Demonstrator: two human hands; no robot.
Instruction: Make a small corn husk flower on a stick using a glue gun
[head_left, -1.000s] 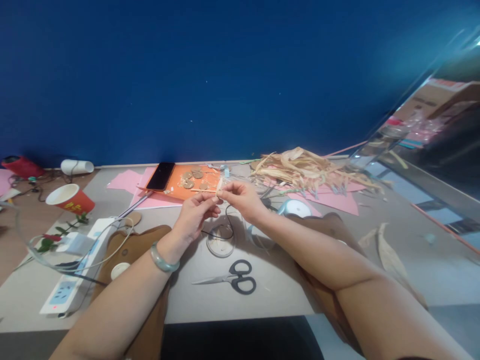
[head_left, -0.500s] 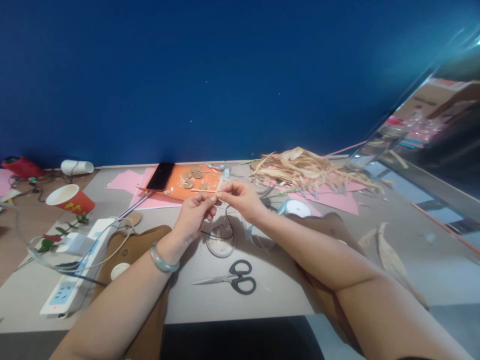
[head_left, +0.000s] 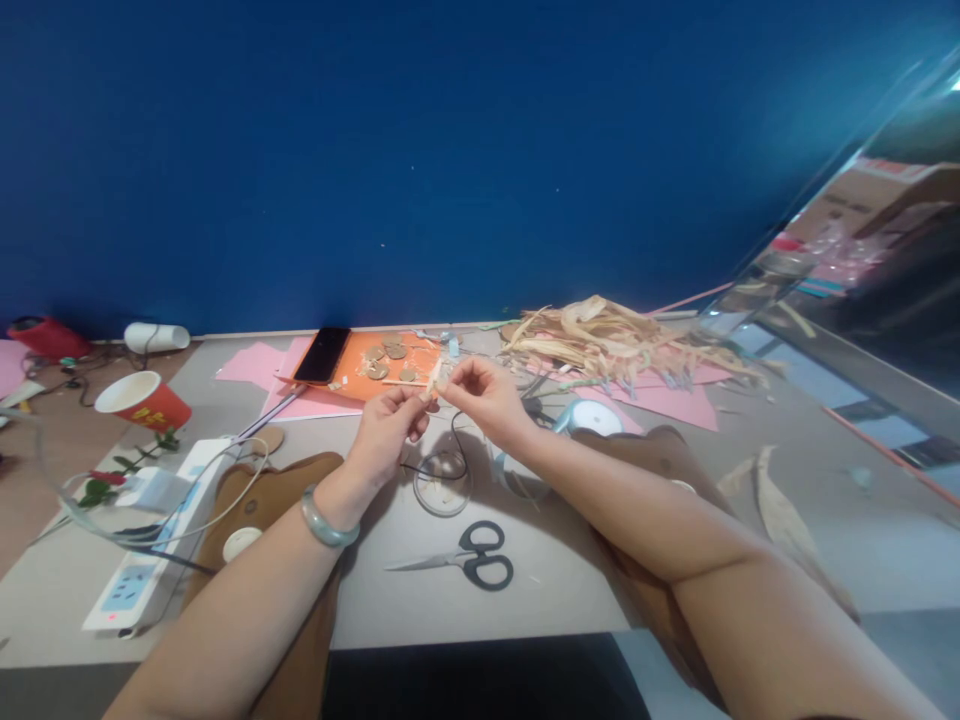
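My left hand [head_left: 386, 430] and my right hand [head_left: 484, 395] meet above the grey table [head_left: 562, 570], fingertips pinched together on a small pale straw strip [head_left: 433, 378]. A thin dark thread hangs from the strip down toward a clear round lid [head_left: 442, 485]. My left wrist wears a pale green bangle [head_left: 324, 522]. Black scissors [head_left: 465, 565] lie shut on the table just below my hands.
A pile of dried straw [head_left: 607, 345] lies on pink paper [head_left: 675, 400] at the back right. An orange card [head_left: 375, 365] carries small brown discs and a black phone [head_left: 322, 353]. A red paper cup [head_left: 142, 398], a white power strip [head_left: 150, 540] and a tape roll [head_left: 592, 418] are nearby.
Both hands stay pinched on the strip; the right hand's fingers have shifted slightly up and the strip now tilts a little more upright.
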